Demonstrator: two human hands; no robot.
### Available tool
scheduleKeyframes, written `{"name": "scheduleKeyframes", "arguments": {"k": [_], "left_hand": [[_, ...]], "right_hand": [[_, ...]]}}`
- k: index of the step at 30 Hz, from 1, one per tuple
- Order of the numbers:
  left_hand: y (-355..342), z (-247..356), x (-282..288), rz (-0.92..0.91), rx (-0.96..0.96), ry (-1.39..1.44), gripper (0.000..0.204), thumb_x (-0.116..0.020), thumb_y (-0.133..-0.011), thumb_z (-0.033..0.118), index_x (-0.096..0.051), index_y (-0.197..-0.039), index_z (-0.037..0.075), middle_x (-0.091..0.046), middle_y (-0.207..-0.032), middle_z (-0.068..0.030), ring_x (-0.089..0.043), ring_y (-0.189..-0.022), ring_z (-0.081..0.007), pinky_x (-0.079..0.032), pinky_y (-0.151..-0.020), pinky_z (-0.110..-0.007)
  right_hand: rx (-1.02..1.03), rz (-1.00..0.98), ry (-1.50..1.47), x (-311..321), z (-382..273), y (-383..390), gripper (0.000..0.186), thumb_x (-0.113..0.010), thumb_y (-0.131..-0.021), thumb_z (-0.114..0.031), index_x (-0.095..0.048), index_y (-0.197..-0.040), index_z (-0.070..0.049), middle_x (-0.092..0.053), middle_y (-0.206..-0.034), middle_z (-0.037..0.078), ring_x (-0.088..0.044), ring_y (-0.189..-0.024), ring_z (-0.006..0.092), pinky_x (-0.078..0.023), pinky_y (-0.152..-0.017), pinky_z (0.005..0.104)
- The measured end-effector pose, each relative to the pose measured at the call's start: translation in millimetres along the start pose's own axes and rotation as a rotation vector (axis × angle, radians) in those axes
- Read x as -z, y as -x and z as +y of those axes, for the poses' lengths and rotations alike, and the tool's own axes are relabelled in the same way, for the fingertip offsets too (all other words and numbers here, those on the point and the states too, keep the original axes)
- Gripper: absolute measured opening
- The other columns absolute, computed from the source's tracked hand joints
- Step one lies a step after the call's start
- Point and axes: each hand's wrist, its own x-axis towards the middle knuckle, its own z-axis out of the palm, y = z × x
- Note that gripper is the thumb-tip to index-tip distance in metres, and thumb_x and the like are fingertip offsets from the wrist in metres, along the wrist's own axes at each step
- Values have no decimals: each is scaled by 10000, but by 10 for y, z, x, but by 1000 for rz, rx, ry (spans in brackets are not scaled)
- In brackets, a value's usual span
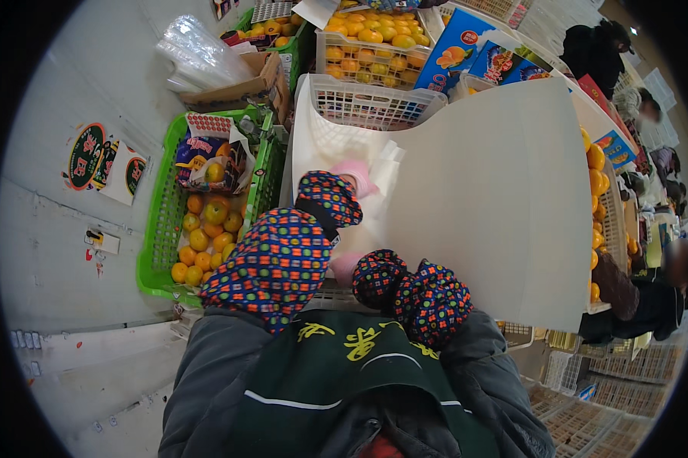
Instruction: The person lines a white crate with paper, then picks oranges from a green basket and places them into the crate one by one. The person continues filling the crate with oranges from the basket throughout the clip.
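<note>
A large white sheet [496, 206], perhaps paper or thin foam, curves out over the right side of a white plastic crate [374, 103] in front of me. Its left part dips into the crate, with upright folds near the middle. My left hand [355, 177], in a pink glove, rests against the sheet inside the crate; its fingers are only partly visible. Nearer to me, my right hand [345, 269], also pink-gloved, is low at the crate's near side, mostly hidden behind the patterned sleeve cover [378, 278]. What either hand grips does not show.
Left of the crate stands a green basket [153, 252] of oranges [206, 229] with a printed bag on top. Behind are a cardboard box [241, 91] of clear plastic bags, a crate of oranges [374, 57] and blue printed cartons [451, 53]. Several people work at the far right.
</note>
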Motion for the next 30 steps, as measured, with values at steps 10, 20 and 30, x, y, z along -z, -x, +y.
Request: {"name": "scheduleKeyframes", "arguments": {"k": [10, 20, 30], "left_hand": [[1195, -538, 291, 965, 133, -232, 931, -834, -682, 403, -406, -1409, 10, -432, -1440, -234, -393, -1359, -396, -360, -1111, -442], [1330, -883, -56, 462, 365, 35, 407, -701, -837, 357, -589, -1123, 89, -679, -995, -204, -644, -973, -402, -516, -837, -491], [1081, -887, 45, 390, 388, 109, 532, -664, -849, 515, -568, -1078, 45, -675, -1035, -219, -651, -970, -405, -527, -826, -481]], "right_hand": [[-104, 285, -410, 420, 784, 48, 598, -645, -856, -349, -562, -1355, -29, -664, -1216, 202, -625, -1142, 345, -481, -1004, 390], [-107, 552, -818, 832, 724, -209, 546, -646, -844, -316, -613, -1287, 2, -665, -1227, 205, -638, -1141, 321, -485, -994, 357], [430, 519, -1458, 923, -188, -41, 764, -770, -828, -206, -408, -1458, 31, -582, -1345, 186, -628, -1109, 258, -553, -864, 356]]}}
